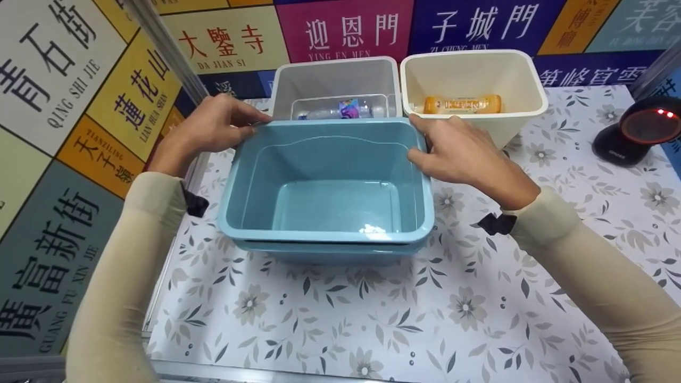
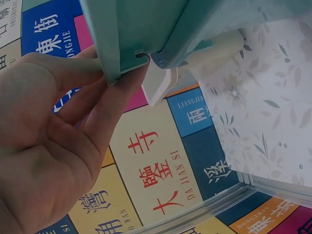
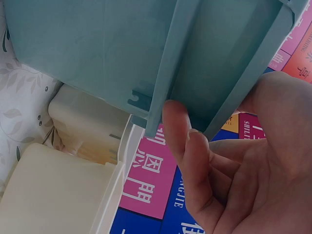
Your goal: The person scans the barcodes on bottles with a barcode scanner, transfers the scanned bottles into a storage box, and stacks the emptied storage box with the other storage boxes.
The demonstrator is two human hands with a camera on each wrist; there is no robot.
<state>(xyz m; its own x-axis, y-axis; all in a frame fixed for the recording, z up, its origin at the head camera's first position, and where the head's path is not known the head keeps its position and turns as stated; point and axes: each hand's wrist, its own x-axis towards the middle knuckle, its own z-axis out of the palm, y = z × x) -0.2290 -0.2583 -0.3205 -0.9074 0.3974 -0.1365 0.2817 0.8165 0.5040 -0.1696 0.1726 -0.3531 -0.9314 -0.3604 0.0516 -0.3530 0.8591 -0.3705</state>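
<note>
Two teal plastic bins stand nested, the upper bin [image 1: 335, 207] raised a little out of the lower bin [image 1: 340, 256]. At the far left corner of the upper bin, my left hand [image 1: 221, 122] pinches the rim between thumb and fingers; the left wrist view shows that hand [image 2: 73, 117] close up at the corner. My right hand [image 1: 465, 149] grips the far right corner of the rim. In the right wrist view, a fingertip of the right hand [image 3: 234, 161] reaches between the two bins' rims. The upper bin's inside holds nothing visible.
Behind the teal bins stand a grey bin [image 1: 332, 68] with a clear bottle [image 1: 324, 114] and a cream bin [image 1: 473, 57] with an orange-labelled bottle [image 1: 463, 104]. A black scanner-like device [image 1: 625, 138] stands at right on the floral tablecloth [image 1: 367, 319]. Printed panels enclose the back and left.
</note>
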